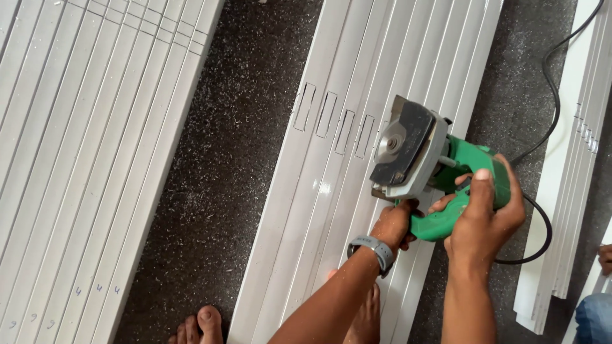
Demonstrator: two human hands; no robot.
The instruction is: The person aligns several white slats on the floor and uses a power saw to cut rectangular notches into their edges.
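A green hand-held circular saw (446, 181) with a grey metal blade guard (405, 150) rests on a row of white slats (331, 191) laid side by side on the floor. My left hand (392, 224), with a grey watch on the wrist, grips the lower green handle. My right hand (488, 213) wraps the green motor body from above. Several rectangular notches (335, 118) are cut in the slats just left of the blade guard. My bare foot stands on the slats below the saw.
A second stack of white slats (83, 159) lies at left, a third (570, 178) at right. The dark speckled floor (229, 172) carries white shavings. The saw's black cord (551, 83) loops away to the upper right. Another person's hand and knee (596, 299) show at the right edge.
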